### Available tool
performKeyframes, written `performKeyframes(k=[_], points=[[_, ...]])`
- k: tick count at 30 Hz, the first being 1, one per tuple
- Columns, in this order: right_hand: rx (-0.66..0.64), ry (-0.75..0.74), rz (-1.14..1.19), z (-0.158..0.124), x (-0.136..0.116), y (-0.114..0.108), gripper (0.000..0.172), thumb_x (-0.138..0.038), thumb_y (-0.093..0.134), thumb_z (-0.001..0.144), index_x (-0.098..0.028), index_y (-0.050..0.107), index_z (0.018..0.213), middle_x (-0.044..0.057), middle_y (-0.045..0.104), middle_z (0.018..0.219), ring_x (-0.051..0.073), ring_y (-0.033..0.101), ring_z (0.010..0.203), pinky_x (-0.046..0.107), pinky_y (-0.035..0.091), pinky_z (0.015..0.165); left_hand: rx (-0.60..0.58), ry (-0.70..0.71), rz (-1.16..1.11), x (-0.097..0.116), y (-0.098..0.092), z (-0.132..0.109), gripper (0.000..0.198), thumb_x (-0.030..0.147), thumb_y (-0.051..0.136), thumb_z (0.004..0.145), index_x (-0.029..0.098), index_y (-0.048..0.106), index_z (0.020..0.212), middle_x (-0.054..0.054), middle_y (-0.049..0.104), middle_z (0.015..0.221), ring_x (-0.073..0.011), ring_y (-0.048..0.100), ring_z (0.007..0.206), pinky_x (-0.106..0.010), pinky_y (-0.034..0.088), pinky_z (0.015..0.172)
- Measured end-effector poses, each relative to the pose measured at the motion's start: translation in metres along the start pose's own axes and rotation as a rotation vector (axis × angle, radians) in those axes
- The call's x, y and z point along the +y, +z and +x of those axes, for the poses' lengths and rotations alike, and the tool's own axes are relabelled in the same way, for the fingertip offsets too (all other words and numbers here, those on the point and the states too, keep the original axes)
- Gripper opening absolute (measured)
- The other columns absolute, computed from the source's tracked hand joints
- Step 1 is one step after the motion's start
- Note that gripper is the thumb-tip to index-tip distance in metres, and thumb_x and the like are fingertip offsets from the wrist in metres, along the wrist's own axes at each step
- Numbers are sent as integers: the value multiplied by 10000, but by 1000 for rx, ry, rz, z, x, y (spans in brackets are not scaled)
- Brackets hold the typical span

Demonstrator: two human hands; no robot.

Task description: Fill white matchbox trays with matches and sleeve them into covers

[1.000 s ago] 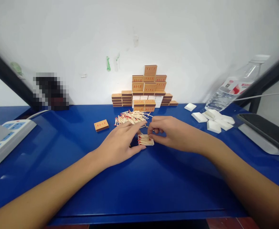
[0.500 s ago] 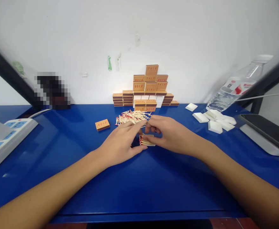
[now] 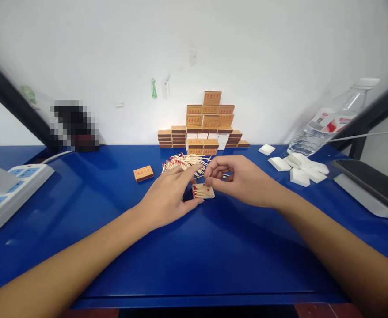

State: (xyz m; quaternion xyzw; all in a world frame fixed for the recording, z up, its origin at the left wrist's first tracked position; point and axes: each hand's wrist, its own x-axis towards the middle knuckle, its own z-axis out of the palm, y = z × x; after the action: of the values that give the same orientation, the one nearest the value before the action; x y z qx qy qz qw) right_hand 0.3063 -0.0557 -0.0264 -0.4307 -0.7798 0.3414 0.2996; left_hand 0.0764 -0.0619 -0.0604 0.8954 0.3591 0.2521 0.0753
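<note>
My left hand (image 3: 167, 194) holds a small white matchbox tray (image 3: 213, 194) on the blue table, thumb along its near side and fingers at the far side. Several red-tipped matches (image 3: 201, 191) lie in the tray, heads to the left. Just above its far right part, my right hand (image 3: 235, 179) is closed in a pinch, and a small red match tip shows at its fingertips; the rest of that match is hidden. Behind both hands spreads a loose pile of matches (image 3: 184, 162), partly covered by the fingers.
Orange matchboxes (image 3: 210, 120) stand stacked against the wall. One closed matchbox (image 3: 143, 173) lies left of the pile. White trays (image 3: 299, 176), a water bottle (image 3: 326, 121) and a phone (image 3: 369, 181) are at the right. A power strip (image 3: 15, 190) lies at the left.
My right hand has lifted from the tray and shifted slightly right, uncovering the matches inside. My left hand stays on the tray.
</note>
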Motion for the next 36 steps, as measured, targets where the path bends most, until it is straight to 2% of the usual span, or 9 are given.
performKeyframes(k=[4,7,10,13,18,24,31,36], points=[[-57,52,78,2,-1,3,90,-280,706,867,-190,691,870,22,723,792,162,656,747,302,516,697,72,2,-22,-1,0,1,744,289,810,900,239,419,1530,-56,760,1161,-301,665,1175,-493,535,1029],[-44,39,81,2,0,7,137,-332,717,882,-196,698,884,13,712,795,139,591,682,291,469,643,136,12,-31,-1,1,2,733,289,808,910,241,420,1529,-53,768,1175,-299,661,1215,-492,526,1053],[23,11,-39,1,2,9,138,-350,719,889,-212,727,879,2,685,824,120,471,622,288,395,587,204,32,-36,-1,2,3,689,277,791,928,256,433,1515,-42,779,1165,-290,670,1227,-493,517,1068],[108,-61,-207,-1,6,8,92,-307,719,893,-221,741,872,17,657,880,144,507,707,302,407,652,236,31,-16,-2,2,3,679,279,790,927,266,442,1510,-49,781,1177,-297,683,1209,-500,523,1047],[82,-225,-329,-2,11,3,85,-222,674,925,-236,758,922,31,621,928,172,562,822,315,424,749,230,35,-18,-2,2,3,674,286,796,930,261,447,1506,-43,783,1177,-285,679,1199,-473,531,1034],[49,-296,-374,-1,12,0,85,-159,655,925,-218,715,914,37,634,924,190,591,886,315,438,780,148,55,-31,-1,0,2,716,282,803,925,253,420,1529,-51,770,1219,-290,650,1237,-487,519,1067],[-71,-246,-423,-3,11,0,103,-181,663,935,-221,750,899,46,634,906,208,597,893,346,466,797,109,50,-30,-1,0,1,727,302,806,920,265,416,1532,-62,758,1216,-290,662,1211,-508,522,1069],[-81,-238,-439,-2,12,0,136,-161,642,941,-212,768,933,51,628,919,207,598,890,351,467,794,89,49,-36,-2,1,1,764,294,833,897,267,413,1535,-60,755,1234,-285,659,1217,-496,525,1070]])
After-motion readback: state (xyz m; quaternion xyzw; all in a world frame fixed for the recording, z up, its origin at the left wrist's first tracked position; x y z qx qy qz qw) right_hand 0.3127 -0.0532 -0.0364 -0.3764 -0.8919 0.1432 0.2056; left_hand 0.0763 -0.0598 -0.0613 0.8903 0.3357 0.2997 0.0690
